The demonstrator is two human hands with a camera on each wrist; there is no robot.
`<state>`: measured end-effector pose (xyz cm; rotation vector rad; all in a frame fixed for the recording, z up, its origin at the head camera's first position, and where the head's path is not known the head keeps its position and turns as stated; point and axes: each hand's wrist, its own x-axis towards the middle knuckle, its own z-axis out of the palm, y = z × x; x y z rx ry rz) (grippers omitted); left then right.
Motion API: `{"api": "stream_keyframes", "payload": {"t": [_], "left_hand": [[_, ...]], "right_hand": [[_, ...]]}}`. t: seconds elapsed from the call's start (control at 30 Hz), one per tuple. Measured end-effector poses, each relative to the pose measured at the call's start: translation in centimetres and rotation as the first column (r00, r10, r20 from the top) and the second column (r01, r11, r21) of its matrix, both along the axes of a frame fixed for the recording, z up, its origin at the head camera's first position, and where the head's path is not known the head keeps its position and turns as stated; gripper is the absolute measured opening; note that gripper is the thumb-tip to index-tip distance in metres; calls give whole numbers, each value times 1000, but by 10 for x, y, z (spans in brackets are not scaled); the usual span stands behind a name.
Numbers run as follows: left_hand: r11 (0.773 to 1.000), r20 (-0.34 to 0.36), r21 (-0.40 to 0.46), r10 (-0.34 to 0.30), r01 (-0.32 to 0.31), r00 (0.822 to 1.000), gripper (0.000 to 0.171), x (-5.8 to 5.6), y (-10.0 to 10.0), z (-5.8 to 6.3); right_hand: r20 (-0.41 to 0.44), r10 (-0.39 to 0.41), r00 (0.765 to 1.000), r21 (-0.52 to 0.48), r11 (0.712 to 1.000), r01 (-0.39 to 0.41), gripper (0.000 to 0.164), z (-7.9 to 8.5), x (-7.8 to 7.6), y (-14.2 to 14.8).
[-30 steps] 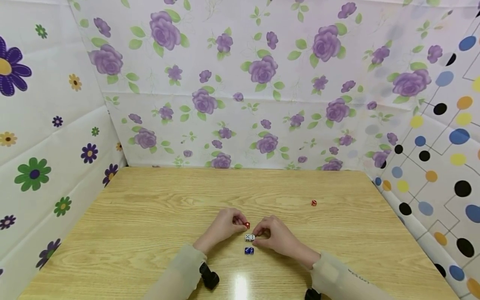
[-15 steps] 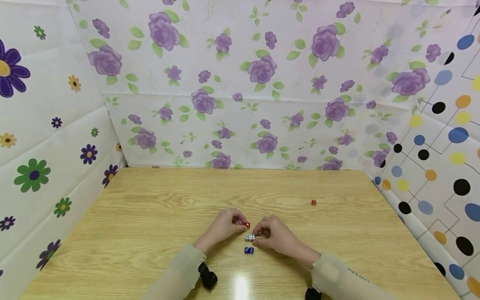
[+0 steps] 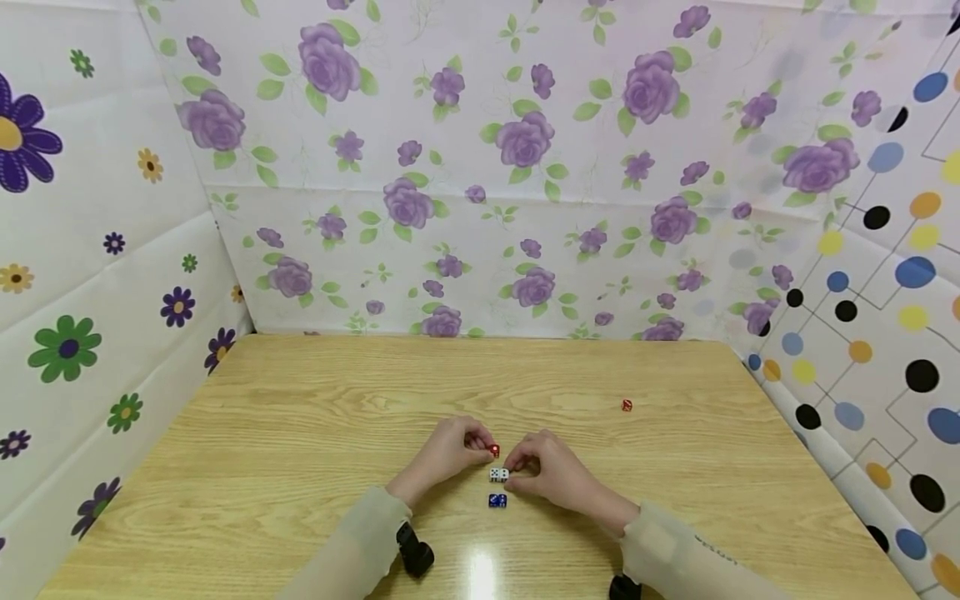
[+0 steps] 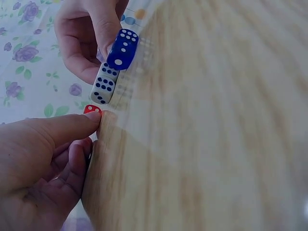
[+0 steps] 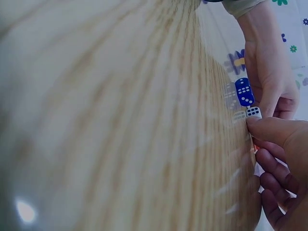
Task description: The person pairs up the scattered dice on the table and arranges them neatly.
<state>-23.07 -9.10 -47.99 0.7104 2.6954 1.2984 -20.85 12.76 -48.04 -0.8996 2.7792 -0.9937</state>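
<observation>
At the middle of the table, my left hand (image 3: 450,452) pinches a red die (image 3: 495,451) between thumb and fingers; in the left wrist view the thumb covers part of that red die (image 4: 91,109). My right hand (image 3: 553,473) grips the right one of two white dice (image 3: 494,475), which sit side by side just in front of the red die. The right wrist view shows the thumb pressed on a white die (image 5: 253,112), with its fingers behind. Nearer the person, two blue dice (image 3: 497,501) stand side by side, untouched by either hand.
Another red die (image 3: 627,406) lies alone toward the back right of the wooden table (image 3: 337,400). Flower-patterned sheets (image 3: 480,250) hang along the back and left, and a dotted sheet (image 3: 885,333) borders the right. Black wrist cameras (image 3: 415,552) sit on both forearms.
</observation>
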Motion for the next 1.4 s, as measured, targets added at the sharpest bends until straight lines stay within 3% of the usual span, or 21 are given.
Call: {"api": "stream_keyframes", "payload": {"t": [0.83,1.03,1.23,1.4], "left_hand": [[1000,-8,7,-9,9,1000,7,1,0,-1],[1000,-11,7,-8,8,1000,8,0,0,-3],[1000,4,19,-4,4,1000,8,-1,1,-3],[1000,8,20,3,-3,1000,8,-1,0,-3]], "right_hand": [[-28,10,1000,-4,1000,-10,14,-2,0,0],[-44,49,998,9,999,-48,23,-1,-2,6],[-11,70,998,17,997,-70,30,2,-10,20],[-41,36,999,-10,999,-37,29,7,-24,38]]}}
